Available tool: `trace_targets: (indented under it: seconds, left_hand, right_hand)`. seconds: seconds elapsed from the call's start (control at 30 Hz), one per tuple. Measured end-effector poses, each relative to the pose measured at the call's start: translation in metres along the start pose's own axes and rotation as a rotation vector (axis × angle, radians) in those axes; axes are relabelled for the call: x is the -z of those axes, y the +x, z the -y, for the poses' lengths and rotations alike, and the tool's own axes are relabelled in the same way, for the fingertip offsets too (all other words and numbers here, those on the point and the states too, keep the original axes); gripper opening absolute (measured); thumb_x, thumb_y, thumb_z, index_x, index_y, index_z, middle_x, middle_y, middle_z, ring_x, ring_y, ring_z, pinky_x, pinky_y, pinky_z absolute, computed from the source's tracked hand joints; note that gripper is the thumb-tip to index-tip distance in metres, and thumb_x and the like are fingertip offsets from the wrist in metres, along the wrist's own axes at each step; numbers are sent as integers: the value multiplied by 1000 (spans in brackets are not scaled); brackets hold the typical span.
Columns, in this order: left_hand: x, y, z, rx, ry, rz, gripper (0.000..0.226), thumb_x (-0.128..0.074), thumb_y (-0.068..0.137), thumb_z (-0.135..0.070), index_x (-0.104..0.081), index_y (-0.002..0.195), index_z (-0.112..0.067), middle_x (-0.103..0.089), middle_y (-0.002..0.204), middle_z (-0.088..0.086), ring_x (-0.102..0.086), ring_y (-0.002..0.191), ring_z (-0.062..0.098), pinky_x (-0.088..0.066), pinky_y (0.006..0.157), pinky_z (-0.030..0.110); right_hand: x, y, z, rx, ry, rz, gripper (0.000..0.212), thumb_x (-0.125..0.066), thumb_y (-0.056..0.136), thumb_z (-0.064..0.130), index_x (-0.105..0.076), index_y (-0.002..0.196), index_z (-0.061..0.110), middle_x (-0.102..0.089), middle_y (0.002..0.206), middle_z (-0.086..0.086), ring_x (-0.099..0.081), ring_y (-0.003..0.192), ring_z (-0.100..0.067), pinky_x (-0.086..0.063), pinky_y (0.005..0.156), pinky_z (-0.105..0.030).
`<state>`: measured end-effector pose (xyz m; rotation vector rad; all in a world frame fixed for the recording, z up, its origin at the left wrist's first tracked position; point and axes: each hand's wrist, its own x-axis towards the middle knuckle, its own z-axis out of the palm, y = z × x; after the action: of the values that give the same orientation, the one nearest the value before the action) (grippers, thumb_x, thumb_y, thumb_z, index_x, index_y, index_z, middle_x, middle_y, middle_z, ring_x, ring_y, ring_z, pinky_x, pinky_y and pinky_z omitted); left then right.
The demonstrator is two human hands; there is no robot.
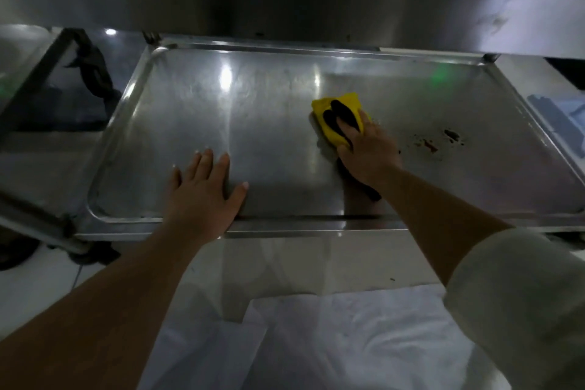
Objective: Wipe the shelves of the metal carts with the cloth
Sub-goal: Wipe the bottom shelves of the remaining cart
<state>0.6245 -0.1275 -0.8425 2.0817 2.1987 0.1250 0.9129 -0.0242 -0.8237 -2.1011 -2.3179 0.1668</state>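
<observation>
Head view: wiping in progress on a cart's lower shelf; stains to the right not yet reached.

Head view: the right hand [367, 152] presses the yellow cloth [338, 119] flat on the shelf [269, 123], right of centre. Its fingers [349, 130] lie fairly straight on top of the cloth's near half, the thumb side partly hidden; the cloth's far edge sticks out beyond the fingertips, and whether any fold is pinched underneath cannot be told. The left hand [205, 190] rests palm down, fingers spread and straight, on the shelf's near-left part by the front rim, holding nothing; it probably steadies the cart. Dark and reddish stains [438, 141] lie on the shelf right of the cloth, apart from it. Judged next move: slide the cloth rightward over the stains, pressing firmly.
</observation>
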Motion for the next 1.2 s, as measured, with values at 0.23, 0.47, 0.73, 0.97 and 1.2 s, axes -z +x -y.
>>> trace_targets:
  seconds: [0.23, 0.47, 0.73, 0.97, 1.2]
  left_hand:
    - [12, 12, -39, 118, 51, 102, 69, -28, 95, -49, -17, 150, -9, -12, 158, 18, -10, 146, 32, -16, 115, 53]
    - [-12, -10, -111, -62, -69, -41, 57, -29, 98, -37, -26, 149, -12, -21, 158, 10, -13, 147, 24, -9, 115, 53]
    - [-19, -8, -105, -81, -33, -73, 61, -28, 95, -44, -29, 148, -14, -24, 157, 11, -16, 146, 25, -11, 114, 53]
    - [-18, -6, -105, -64, -37, -61, 63, -24, 95, -47, -21, 150, -19, -17, 159, 8, -9, 147, 21, -6, 117, 50]
    - [-17, -4, -105, -70, -34, -54, 64, -25, 94, -46, -19, 151, -18, -16, 159, 8, -10, 147, 23, -7, 117, 50]
  right_hand:
    - [-6, -81, 11, 119, 42, -42, 56, -35, 95, 47, -15, 147, 47, 3, 161, -1, -13, 144, -34, -21, 110, -49]
    - [-10, -103, 2, 230, 39, -46, 55, -37, 96, 44, -16, 147, 45, 2, 161, -2, -9, 145, -31, -17, 112, -46]
    - [-3, -35, -10, 249, -31, 37, 60, -39, 93, 45, -11, 146, 49, 4, 161, 0, -11, 145, -31, -13, 114, -55]
    - [1, 23, -41, 60, -33, -26, 54, -35, 95, 42, -19, 147, 44, -8, 160, -5, -20, 141, -32, -9, 114, -57]
    - [0, -20, -68, -61, -33, -67, 55, -36, 94, 41, -20, 146, 46, -16, 158, -5, -17, 143, -30, -3, 113, -62]
